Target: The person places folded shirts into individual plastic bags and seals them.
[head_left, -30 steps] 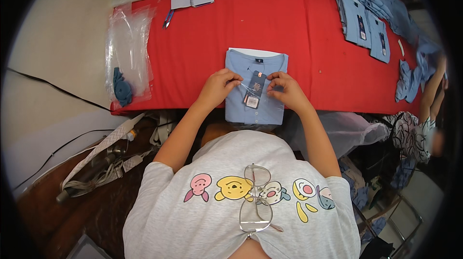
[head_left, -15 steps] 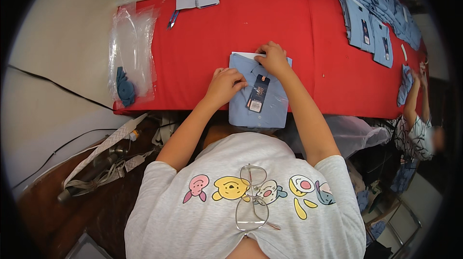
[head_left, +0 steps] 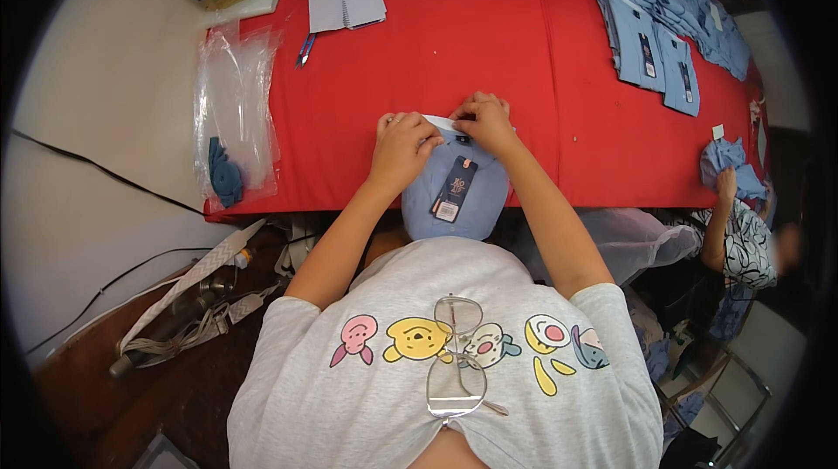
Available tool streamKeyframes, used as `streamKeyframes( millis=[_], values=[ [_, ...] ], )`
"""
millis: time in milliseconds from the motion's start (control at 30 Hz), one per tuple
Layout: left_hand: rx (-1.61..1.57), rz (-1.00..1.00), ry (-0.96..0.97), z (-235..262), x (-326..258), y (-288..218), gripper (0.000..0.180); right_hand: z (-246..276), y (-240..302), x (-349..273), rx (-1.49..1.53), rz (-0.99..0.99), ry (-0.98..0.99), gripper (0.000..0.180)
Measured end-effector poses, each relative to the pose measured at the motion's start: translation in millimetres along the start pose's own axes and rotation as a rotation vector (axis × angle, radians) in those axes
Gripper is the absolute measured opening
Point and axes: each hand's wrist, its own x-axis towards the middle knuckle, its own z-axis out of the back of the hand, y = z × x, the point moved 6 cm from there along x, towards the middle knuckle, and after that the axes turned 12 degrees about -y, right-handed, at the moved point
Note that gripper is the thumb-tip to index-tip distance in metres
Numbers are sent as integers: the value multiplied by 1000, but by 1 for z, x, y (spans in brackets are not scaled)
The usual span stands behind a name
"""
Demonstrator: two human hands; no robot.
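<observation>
While folded blue shirt [head_left: 458, 194] lies long axis near-far at table [head_left: 524, 58] near edge: left hand [head_left: 403, 148], right hand [head_left: 483, 122] side by side, both pinching far collar end.

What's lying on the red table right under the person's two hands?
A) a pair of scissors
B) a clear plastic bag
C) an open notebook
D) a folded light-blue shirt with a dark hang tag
D: the left hand and right hand both press on the far edge of a folded light-blue shirt, with a dark hang tag on top of it.
</observation>
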Motion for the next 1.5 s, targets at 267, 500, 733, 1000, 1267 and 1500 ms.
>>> streamKeyframes(
  millis=[267, 500, 733, 1000, 1267, 1500],
  values=[
    [25, -25, 181, -26, 23, 41, 15, 49, 21, -34, 235, 19, -293, 30],
    [-2, 30, 283, -36, 32, 41, 16, 69, 11, -110, -134, 130, -139, 23],
    [105, 77, 196, -41, 56, 53, 19, 59, -42, -57, 293, -235, -196, 15],
    [-46, -138, -6, 124, 136, -65, 17, 213, 82, -12, 445, 166, -407, 10],
    [-56, -569, -538, 228, 99, -163, 10, 308, 186, -42, 220, 616, -603, 11],
    [-18, -178, 65, 130, -28, -65, 19, 183, 89, -132, 7, 320, -132, 29]
  ],
)
